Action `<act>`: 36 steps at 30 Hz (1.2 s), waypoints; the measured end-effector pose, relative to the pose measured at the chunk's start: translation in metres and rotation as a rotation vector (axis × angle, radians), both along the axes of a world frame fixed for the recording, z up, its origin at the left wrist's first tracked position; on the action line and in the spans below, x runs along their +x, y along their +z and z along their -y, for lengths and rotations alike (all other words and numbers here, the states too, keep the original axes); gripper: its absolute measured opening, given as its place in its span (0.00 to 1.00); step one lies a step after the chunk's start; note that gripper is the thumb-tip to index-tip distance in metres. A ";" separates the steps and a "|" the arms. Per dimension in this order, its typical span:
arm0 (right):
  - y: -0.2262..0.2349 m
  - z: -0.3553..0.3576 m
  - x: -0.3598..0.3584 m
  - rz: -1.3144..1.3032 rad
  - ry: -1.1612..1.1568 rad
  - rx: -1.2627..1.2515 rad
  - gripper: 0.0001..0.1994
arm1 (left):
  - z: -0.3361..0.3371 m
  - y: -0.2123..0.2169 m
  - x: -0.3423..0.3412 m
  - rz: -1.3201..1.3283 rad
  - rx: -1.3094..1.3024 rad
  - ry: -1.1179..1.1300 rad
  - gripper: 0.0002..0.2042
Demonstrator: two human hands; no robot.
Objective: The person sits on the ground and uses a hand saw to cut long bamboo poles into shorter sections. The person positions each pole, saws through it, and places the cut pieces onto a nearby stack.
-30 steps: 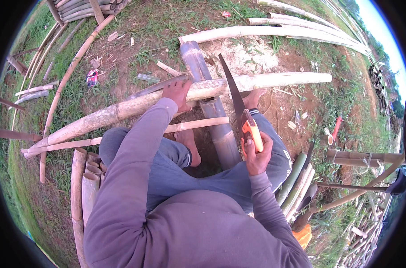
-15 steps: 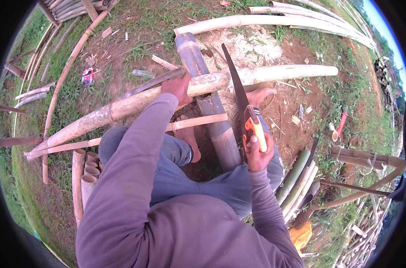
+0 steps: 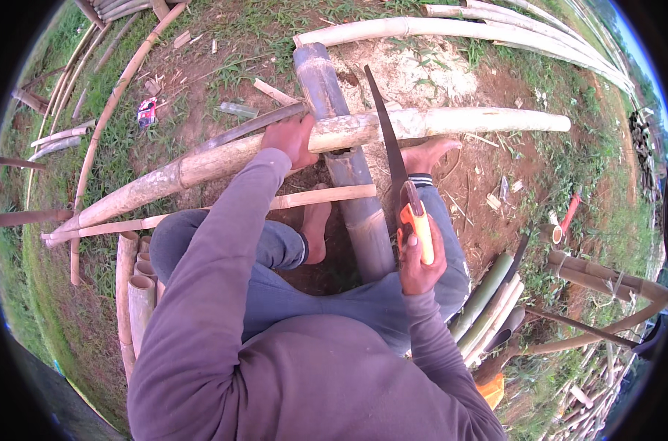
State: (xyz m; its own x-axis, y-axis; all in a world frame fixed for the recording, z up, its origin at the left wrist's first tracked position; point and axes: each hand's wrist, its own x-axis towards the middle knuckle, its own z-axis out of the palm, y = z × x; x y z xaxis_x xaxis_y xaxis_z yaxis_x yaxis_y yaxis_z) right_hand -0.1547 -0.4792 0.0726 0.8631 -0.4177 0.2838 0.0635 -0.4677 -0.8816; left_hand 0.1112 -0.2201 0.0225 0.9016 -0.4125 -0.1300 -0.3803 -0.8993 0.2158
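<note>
A long pale bamboo pole (image 3: 488,120) lies across a thick dark bamboo log (image 3: 359,228) that runs away from me between my legs. My left hand (image 3: 291,141) is closed round the pole just left of the log. In my right hand (image 3: 422,263) is the orange handle of a handsaw (image 3: 387,132). Its dark blade points up and away, crossing the pole just right of the log. From this view I cannot tell whether the teeth touch the pole. A split bamboo strip (image 3: 323,196) lies nearer to me across the log.
Cut bamboo pieces (image 3: 141,301) stand at my left knee. Split lengths (image 3: 488,316) lie by my right leg. Long poles (image 3: 407,28) stretch across the far ground, near pale sawdust. A red-handled tool (image 3: 570,213) and a bamboo frame (image 3: 595,275) are on the right.
My right hand and the saw handle have come slightly nearer to me, while the blade still crosses the pole. My left hand keeps its hold. The whole view has shifted a little.
</note>
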 end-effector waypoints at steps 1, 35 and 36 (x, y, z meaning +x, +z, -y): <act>0.000 0.000 0.001 0.002 0.005 0.002 0.23 | 0.001 0.003 0.002 -0.019 0.010 -0.001 0.38; 0.010 -0.005 -0.023 -0.054 0.031 0.125 0.24 | 0.000 0.012 0.001 -0.046 -0.016 0.005 0.40; 0.011 -0.004 -0.036 -0.069 0.044 0.176 0.24 | -0.004 0.004 -0.003 0.026 -0.035 -0.003 0.40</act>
State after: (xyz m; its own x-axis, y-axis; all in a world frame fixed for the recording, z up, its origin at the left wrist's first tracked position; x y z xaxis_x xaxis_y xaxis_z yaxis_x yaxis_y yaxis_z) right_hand -0.1908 -0.4747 0.0835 0.8967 -0.4167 0.1491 0.0172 -0.3038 -0.9526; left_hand 0.1087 -0.2166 0.0267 0.9034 -0.4187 -0.0922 -0.3884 -0.8904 0.2374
